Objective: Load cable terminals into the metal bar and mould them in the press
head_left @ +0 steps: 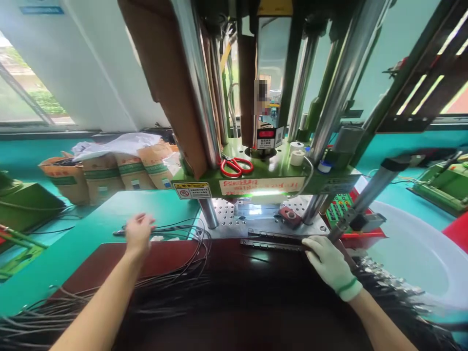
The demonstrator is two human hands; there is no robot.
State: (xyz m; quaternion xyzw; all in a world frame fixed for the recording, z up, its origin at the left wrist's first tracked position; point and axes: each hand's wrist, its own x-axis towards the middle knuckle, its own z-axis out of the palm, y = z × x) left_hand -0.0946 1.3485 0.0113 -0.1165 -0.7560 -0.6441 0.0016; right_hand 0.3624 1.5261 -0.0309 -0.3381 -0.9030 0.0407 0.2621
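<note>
My bare left hand (140, 231) is raised over the left side of the work surface, its fingers curled and smeared by motion. Thin black cables (179, 228) run close beside it, and a dark cable end (119, 233) shows to its left; whether the hand grips any of these is unclear. On my right hand (329, 263) is a white glove with a green cuff. Its fingers close around the right end of a long slotted metal bar (272, 245). A second, similar bar (270, 234) lies just behind, near the press plate.
A green press stands ahead, with a perforated metal plate (224, 214) and steel columns. Red-handled scissors (237, 167) and white rolls (297, 157) rest on its ledge. Many cables (153, 292) cover the front. A control box (340, 209) and a white tub (413, 248) stand right.
</note>
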